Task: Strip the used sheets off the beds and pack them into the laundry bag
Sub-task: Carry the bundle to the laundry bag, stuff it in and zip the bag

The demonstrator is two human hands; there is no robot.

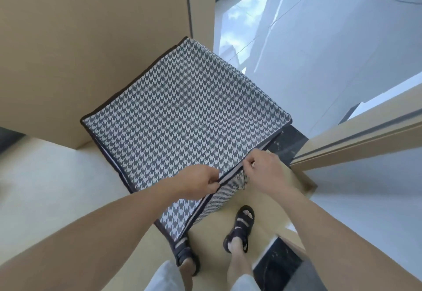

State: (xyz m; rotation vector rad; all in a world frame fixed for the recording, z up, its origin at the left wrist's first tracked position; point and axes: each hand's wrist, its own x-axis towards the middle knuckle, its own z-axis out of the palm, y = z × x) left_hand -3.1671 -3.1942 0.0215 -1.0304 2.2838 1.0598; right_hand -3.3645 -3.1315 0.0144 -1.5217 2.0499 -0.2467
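Pinching laundry bag [182,108] edge, two-handed

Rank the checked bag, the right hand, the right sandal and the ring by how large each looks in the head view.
1. The bag, by far the largest.
2. The right hand and the right sandal look alike; the sandal is farther from the camera, so they stay unranked.
3. The ring, smallest.

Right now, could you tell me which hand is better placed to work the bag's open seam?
Probably the right: the right hand pinches the laundry bag's seam where its gaping stretch ends, while the left hand grips the flap edge, steadying it.
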